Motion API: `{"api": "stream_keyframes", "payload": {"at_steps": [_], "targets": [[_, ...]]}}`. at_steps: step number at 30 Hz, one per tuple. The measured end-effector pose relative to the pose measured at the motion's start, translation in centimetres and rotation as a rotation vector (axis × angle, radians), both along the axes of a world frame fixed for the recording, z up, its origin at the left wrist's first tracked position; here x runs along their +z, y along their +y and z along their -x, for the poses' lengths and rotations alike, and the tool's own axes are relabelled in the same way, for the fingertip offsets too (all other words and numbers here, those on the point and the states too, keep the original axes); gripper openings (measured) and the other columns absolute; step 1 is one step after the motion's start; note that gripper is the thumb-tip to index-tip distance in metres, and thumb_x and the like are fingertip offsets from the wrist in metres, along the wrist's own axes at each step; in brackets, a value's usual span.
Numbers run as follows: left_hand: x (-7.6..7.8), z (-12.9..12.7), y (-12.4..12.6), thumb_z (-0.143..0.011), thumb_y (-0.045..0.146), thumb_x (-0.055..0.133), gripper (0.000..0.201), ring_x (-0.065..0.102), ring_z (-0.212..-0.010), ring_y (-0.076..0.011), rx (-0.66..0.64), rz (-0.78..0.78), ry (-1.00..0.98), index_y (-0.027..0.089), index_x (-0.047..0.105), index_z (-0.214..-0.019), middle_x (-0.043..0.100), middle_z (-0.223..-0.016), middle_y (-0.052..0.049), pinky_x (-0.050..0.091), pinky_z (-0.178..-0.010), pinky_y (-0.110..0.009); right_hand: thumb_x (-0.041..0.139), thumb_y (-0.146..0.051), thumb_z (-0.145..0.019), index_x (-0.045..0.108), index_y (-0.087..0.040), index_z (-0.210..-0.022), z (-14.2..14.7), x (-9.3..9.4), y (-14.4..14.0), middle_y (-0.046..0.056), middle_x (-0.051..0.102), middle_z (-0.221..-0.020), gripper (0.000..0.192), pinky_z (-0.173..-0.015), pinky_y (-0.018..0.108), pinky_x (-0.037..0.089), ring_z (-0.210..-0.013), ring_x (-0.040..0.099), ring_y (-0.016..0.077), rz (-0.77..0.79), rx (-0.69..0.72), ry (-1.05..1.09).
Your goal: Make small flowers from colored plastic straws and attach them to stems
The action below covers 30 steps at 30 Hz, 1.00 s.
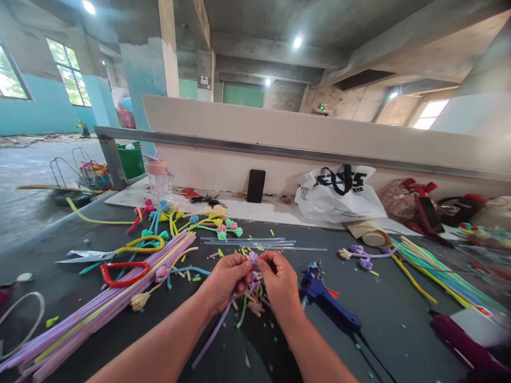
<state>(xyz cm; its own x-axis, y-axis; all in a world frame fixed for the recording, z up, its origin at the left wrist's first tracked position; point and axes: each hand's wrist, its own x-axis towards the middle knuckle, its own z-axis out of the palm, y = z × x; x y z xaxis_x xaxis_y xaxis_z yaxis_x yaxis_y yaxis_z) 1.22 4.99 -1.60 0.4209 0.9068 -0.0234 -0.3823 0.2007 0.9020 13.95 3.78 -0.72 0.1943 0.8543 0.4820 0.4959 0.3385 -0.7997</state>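
Observation:
Over the middle of the dark table, the fingers of my left hand (229, 277) and my right hand (279, 282) are closed in a pinch on a small purple pipe-cleaner flower (252, 257). From beneath my left hand a purple stem (212, 336) slants down towards me. My fingers partly cover the flower. Below them lies a heap of short cut pipe-cleaner pieces (256, 306). A blue hot glue gun (331, 303) rests just right of my right hand. To the left, scissors (129, 257) with one yellow and one red handle lie across a bundle of purple pipe cleaners (104, 309).
Clear glue sticks (262, 243) lie beyond my hands. Finished-looking coloured flowers (187, 218) are piled at the back left. A phone (256, 186) leans against the back panel, near a white plastic bag (341, 194). More pipe cleaners (445, 273) lie right; the glue gun's cord (381, 363) runs towards me.

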Motion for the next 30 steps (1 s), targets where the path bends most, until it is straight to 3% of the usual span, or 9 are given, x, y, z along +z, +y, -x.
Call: {"api": "stream_keyframes", "payload": {"at_steps": [6,11,15,20,23,27,30], "targets": [[0.2,-0.1,-0.2,-0.07,0.039,0.064,0.029,0.034,-0.032,-0.0017,-0.003,0.027,0.009,0.016,0.045,-0.067,0.048,-0.048,0.006,0.019,-0.031,-0.013,0.056,-0.028,-0.072,0.058,-0.019,-0.066,-0.1,-0.4,0.2,0.0,0.059,-0.062,0.011,-0.057,0.026,0.04,-0.059,0.051,0.0152,0.011,-0.042,-0.011],[-0.1,-0.3,0.0,-0.069,0.042,0.064,0.031,0.035,-0.032,-0.0019,0.023,0.024,-0.005,0.017,0.047,-0.071,0.05,-0.05,0.007,0.021,-0.03,-0.014,0.057,-0.029,-0.073,0.058,-0.018,-0.075,0.0,-0.3,0.3,-0.001,0.057,-0.065,0.012,-0.056,0.025,0.042,-0.057,0.051,0.0141,-0.011,0.036,0.064],[-0.4,-0.3,0.3,-0.069,0.042,0.065,0.031,0.037,-0.033,-0.0024,0.002,0.021,-0.038,0.016,0.049,-0.072,0.05,-0.051,0.006,0.024,-0.031,-0.014,0.055,-0.032,-0.077,0.054,-0.017,-0.094,0.0,0.2,-0.1,0.0,0.053,-0.074,0.023,-0.054,0.024,0.043,-0.057,0.049,0.0121,-0.08,0.043,0.164],[-0.1,0.2,0.4,-0.068,0.033,0.067,0.026,0.042,-0.038,-0.0039,-0.032,0.037,-0.081,0.014,0.052,-0.073,0.053,-0.055,0.003,0.032,-0.036,-0.016,0.051,-0.031,-0.079,0.05,-0.017,-0.097,0.1,1.1,-0.9,0.001,0.052,-0.08,0.022,-0.051,0.023,0.041,-0.056,0.046,0.0105,-0.171,-0.005,0.201],[0.1,0.7,0.5,-0.068,0.027,0.067,0.021,0.046,-0.042,-0.0047,-0.04,0.042,-0.111,0.013,0.053,-0.073,0.055,-0.059,0.001,0.036,-0.04,-0.017,0.05,-0.029,-0.077,0.049,-0.018,-0.095,0.3,2.6,-1.4,0.002,0.053,-0.082,0.021,-0.048,0.023,0.039,-0.051,0.044,0.0096,-0.134,-0.018,0.197],[0.0,1.2,0.6,-0.069,0.022,0.065,0.015,0.048,-0.043,-0.0056,-0.042,0.068,-0.121,0.012,0.054,-0.074,0.057,-0.059,0.0,0.039,-0.042,-0.018,0.052,-0.028,-0.073,0.048,-0.018,-0.098,-1.1,5.3,-1.8,0.005,0.057,-0.09,0.027,-0.051,0.026,0.042,-0.054,0.049,0.0114,-0.072,0.04,0.075],[-0.1,1.3,0.6,-0.07,0.022,0.065,0.014,0.049,-0.043,-0.0064,-0.041,0.08,-0.131,0.012,0.054,-0.072,0.058,-0.058,-0.001,0.041,-0.043,-0.018,0.05,-0.024,-0.071,0.048,-0.018,-0.104,-4.5,5.8,-2.0,0.007,0.057,-0.097,0.034,-0.064,0.032,0.047,-0.062,0.055,0.0143,-0.049,-0.029,-0.201]]}}
